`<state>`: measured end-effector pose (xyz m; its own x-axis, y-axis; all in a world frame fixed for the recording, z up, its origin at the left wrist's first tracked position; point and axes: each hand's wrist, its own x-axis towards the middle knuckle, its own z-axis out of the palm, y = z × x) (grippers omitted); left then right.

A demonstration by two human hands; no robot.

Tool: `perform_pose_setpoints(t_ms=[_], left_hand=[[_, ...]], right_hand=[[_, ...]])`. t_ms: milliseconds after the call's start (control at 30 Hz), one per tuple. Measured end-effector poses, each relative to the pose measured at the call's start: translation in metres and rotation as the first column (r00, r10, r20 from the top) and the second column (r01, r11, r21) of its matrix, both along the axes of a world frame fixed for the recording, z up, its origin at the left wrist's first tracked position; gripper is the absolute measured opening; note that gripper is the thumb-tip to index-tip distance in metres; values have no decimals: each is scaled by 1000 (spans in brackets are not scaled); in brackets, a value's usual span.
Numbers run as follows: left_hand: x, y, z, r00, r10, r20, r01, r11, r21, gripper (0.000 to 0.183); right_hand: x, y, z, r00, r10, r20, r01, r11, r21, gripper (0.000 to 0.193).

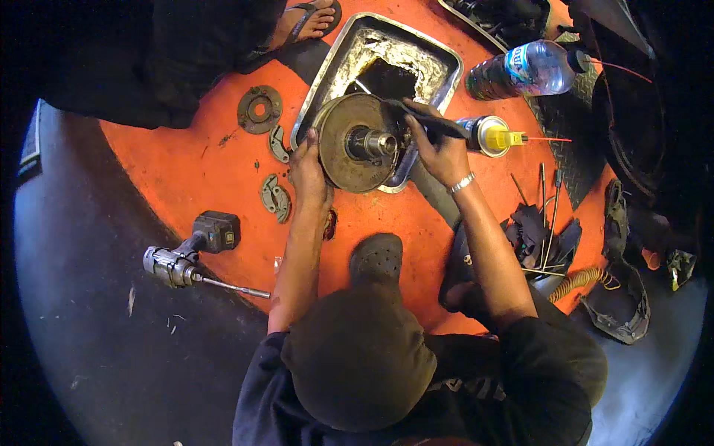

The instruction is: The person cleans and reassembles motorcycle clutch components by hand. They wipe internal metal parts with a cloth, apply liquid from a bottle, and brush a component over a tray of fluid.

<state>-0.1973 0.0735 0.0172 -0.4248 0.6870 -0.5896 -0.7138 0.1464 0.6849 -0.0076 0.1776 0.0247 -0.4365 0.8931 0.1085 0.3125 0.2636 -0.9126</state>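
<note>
My left hand (309, 169) grips the left rim of a round metal pulley (341, 165), its fingers partly behind it. The pulley is tilted over the near part of a metal tray (301, 123), with its threaded hub facing up. At the pulley's right side, my right hand (444, 154) is closed around a black-handled tool (435, 119); its working end is hard to make out. Dark liquid (390, 78) and pale grime lie in the tray. Left of the pulley are a flat metal ring plate (259, 109) and curved clutch shoes (275, 198).
A cordless impact wrench (178, 260) lies at left. On the right are a spray can (492, 137), a plastic bottle (524, 70), several thin tools (552, 212), a coil spring (576, 284) and a black cover (625, 320). Another person's sandalled foot (309, 22) is beside the tray.
</note>
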Motion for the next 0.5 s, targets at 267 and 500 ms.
perform_pose_setpoints(t_ms=[267,500], left_hand=[[9,5,-9,999,7,45,-8,1000,20,40],[-5,1,-37,973,63,221,-88,991,105,41]], right_hand=[[-45,-20,34,994,-40,98,23,985,172,25],[-34,-88,43,980,133,151,-171,945,280,31]])
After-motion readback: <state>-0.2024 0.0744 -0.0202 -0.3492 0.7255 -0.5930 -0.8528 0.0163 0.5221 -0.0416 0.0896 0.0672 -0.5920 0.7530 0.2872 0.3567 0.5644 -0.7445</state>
